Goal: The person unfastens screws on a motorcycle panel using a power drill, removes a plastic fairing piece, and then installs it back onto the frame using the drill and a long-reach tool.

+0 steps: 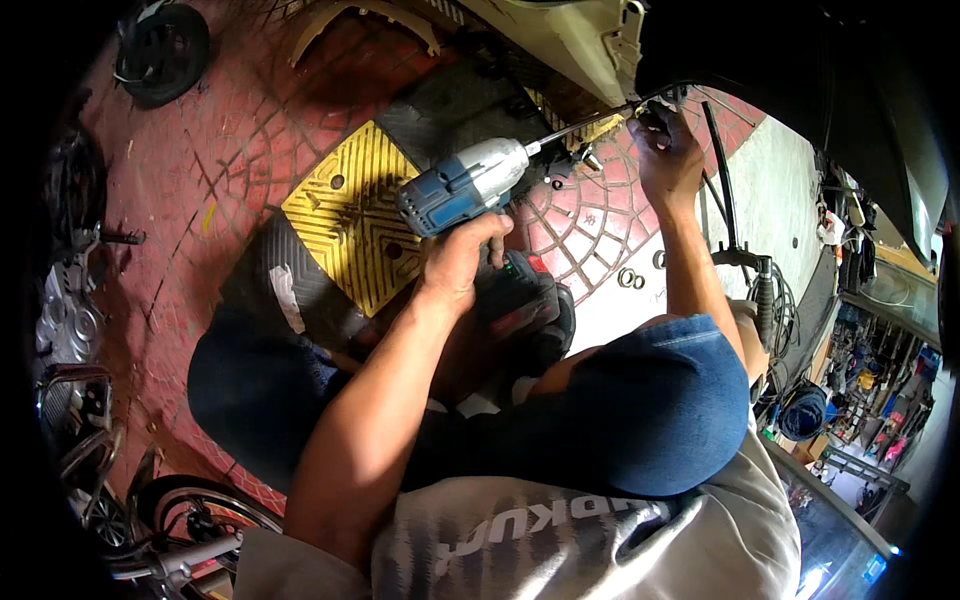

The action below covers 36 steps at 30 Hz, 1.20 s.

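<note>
From my seat I see the red patterned floor (pixel 185 230) spread widest. Above it, at the upper edge of the view, hangs a cream panel (pixel 565 40), with a black panel (pixel 800 100) to its right. A yellow-and-black rubber mat (pixel 345 225) lies on the floor, and a black rod (pixel 717 165) is on the right.

The blue-and-silver power drill (pixel 465 185) is in front of me, over the mat's right part, its long shaft (pixel 575 128) pointing up and right to the cream panel's lower corner. My left hand (pixel 462 255) is wrapped around the drill's handle. My right hand (pixel 668 155) is near the shaft's far end, fingers bent; I cannot tell what they grasp. Smallest, 2 dark rings (pixel 627 278) lie side by side on the bright floor below that hand.
</note>
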Available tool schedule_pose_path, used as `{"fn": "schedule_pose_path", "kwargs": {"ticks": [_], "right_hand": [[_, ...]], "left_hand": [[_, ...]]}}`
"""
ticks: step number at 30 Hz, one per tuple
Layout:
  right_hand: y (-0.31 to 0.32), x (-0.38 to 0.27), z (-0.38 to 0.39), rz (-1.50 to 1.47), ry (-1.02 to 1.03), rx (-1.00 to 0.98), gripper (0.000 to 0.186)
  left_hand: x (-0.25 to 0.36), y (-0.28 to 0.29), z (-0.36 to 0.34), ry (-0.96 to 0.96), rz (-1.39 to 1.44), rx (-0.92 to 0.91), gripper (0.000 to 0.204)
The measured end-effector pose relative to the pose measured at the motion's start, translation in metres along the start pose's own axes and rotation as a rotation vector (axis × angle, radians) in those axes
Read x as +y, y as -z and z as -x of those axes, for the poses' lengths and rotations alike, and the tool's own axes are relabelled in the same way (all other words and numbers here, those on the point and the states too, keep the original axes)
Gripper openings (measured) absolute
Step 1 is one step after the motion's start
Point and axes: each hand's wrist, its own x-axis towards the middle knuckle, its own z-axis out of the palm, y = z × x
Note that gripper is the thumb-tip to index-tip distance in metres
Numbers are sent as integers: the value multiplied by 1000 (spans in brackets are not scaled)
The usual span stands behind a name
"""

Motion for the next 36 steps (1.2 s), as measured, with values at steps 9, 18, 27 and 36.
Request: {"fn": "schedule_pose_path", "kwargs": {"ticks": [9, 18, 27, 36], "right_hand": [[-15, 0, -23, 258, 238, 45, 30], [-12, 4, -31, 329, 356, 15, 16], [-6, 12, -32, 303, 335, -24, 11], [-9, 13, -31, 247, 372, -7, 11]], "left_hand": [[-10, 20, -9, -16, -74, 19, 11], [-17, 13, -13, -23, -111, -20, 13], [-24, 8, -19, 25, -121, -11, 12], [-15, 6, -20, 14, -84, -15, 13]]}}
